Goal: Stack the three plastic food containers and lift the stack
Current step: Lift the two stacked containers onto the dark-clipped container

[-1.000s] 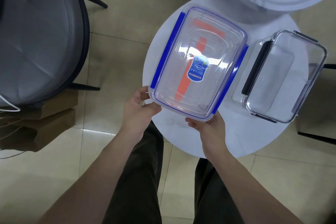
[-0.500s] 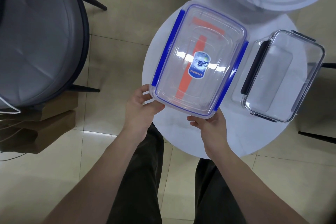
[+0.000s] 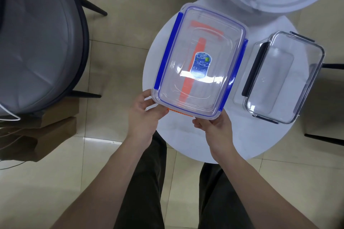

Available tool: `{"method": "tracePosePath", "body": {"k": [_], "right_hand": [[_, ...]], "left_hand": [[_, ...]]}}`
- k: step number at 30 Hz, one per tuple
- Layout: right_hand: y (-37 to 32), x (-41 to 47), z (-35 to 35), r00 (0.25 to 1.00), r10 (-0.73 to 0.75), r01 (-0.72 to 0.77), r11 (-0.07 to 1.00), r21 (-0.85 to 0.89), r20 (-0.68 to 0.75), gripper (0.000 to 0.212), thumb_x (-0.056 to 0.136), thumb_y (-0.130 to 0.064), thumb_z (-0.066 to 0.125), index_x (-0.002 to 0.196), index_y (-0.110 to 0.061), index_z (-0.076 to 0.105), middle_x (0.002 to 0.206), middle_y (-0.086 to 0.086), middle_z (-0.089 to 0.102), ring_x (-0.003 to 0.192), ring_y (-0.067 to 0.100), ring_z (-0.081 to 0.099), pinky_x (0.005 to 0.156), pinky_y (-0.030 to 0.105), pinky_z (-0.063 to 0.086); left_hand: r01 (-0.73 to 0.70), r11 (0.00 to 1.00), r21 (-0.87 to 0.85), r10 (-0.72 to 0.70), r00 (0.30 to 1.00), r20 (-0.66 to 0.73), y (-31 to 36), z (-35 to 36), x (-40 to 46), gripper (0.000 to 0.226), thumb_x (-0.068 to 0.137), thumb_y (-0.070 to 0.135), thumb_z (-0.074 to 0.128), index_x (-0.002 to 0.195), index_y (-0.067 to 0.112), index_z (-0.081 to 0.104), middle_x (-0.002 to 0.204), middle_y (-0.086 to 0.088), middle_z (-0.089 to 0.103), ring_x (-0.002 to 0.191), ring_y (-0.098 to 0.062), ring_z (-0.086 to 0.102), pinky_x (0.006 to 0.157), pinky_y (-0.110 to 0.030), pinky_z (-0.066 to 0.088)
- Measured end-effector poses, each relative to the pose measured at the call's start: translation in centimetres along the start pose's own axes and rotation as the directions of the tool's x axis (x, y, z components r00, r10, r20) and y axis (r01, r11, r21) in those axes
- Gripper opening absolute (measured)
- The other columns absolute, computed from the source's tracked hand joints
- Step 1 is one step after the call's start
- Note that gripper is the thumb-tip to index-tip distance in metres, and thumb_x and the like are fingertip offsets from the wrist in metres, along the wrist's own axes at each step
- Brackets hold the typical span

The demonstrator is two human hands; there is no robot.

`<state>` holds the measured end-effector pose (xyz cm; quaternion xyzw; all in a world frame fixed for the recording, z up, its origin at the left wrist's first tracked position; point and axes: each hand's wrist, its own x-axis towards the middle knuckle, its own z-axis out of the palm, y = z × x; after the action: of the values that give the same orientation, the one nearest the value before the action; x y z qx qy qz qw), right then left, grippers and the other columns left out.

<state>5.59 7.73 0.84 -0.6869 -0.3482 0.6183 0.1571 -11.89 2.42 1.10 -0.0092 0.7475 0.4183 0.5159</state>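
Two hands, left hand (image 3: 143, 117), right hand (image 3: 216, 129), grip blue-clipped container (image 3: 200, 61) near end; long axis points away.

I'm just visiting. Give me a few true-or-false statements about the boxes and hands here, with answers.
1. Both hands, left hand and right hand, hold the clear blue-clipped plastic container. True.
2. An orange-clipped container shows beneath it. True.
3. The clear black-clipped container sits on top of the stack. False: it stands apart on the round white table.
4. The blue-clipped container has no lid. False: its lid is on.
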Motion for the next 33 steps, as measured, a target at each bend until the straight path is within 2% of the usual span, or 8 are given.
{"method": "tracePosePath", "body": {"k": [4,16,21,26,33], "right_hand": [[0.2,0.0,-0.3,1.0,-0.004,0.004,1.0,0.001,0.005,0.042,0.083,-0.009,0.077,0.121,-0.014,0.06,0.106,0.009,0.073,0.085,0.022,0.074,0.077,0.036,0.063],[0.2,-0.3,-1.1,0.999,-0.032,0.032,0.999,0.017,-0.005,0.044,0.082,-0.009,0.079,0.121,-0.016,0.06,0.109,0.005,0.072,0.092,0.023,0.073,0.069,0.027,0.062],[-0.1,-0.5,-1.6,0.999,-0.037,0.036,0.999,0.033,0.003,0.043,0.083,-0.007,0.077,0.122,-0.014,0.061,0.11,0.008,0.071,0.093,0.024,0.072,0.071,0.027,0.062],[-0.5,-0.6,-2.3,0.999,-0.047,0.047,0.998,0.031,-0.003,0.04,0.083,-0.003,0.076,0.119,-0.014,0.062,0.106,0.007,0.072,0.09,0.024,0.072,0.071,0.03,0.063],[-1.7,-1.2,-4.1,0.998,-0.069,0.069,0.996,0.061,-0.008,0.04,0.082,-0.001,0.076,0.117,-0.015,0.064,0.1,0.004,0.073,0.088,0.025,0.071,0.068,0.026,0.061]], "left_hand": [[0.006,1.0,-0.02,-0.006,1.0,0.008,-0.3,0.2,-0.1,0.057,0.077,0.013,0.088,0.127,0.017,0.063,0.125,-0.005,0.072,0.113,-0.028,0.071,0.093,-0.054,0.06],[-0.016,0.999,-0.031,0.017,1.0,0.012,0.0,1.2,-0.9,0.056,0.076,0.01,0.087,0.127,0.015,0.063,0.126,-0.006,0.071,0.113,-0.027,0.071,0.093,-0.051,0.061],[-0.027,0.998,-0.048,0.028,0.999,0.016,0.4,1.6,-1.4,0.058,0.076,0.008,0.087,0.128,0.014,0.063,0.128,-0.008,0.07,0.114,-0.029,0.071,0.092,-0.051,0.061],[-0.039,0.998,-0.043,0.04,0.999,0.007,0.9,2.3,-2.1,0.057,0.075,0.007,0.087,0.127,0.015,0.063,0.126,-0.005,0.07,0.113,-0.023,0.071,0.09,-0.045,0.063],[-0.08,0.996,-0.041,0.08,0.997,0.02,1.8,3.6,-3.5,0.054,0.075,0.007,0.088,0.123,0.018,0.066,0.123,-0.003,0.072,0.108,-0.02,0.073,0.085,-0.037,0.065]]}}
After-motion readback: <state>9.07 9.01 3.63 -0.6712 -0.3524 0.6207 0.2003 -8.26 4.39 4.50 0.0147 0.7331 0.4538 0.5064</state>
